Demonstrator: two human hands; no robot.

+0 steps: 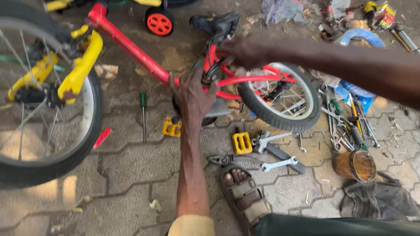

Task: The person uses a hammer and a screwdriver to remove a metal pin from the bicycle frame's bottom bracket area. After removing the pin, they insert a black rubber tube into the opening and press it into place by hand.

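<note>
head view looked down on a small red bicycle (131,48) lying on the paved floor (131,175). left hand (192,94) was wrapped round the frame by the crank, right hand (245,50) closed on the tube under the black saddle (216,24) — stiff metal, probably light, best held by the tubes. spanners (280,164) and yellow pedals (241,143) crowded the right; open floor lay near left.

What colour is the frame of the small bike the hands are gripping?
Red. The bike frame shows best in the head view, with the left hand gripping it near the rear wheel.
</note>
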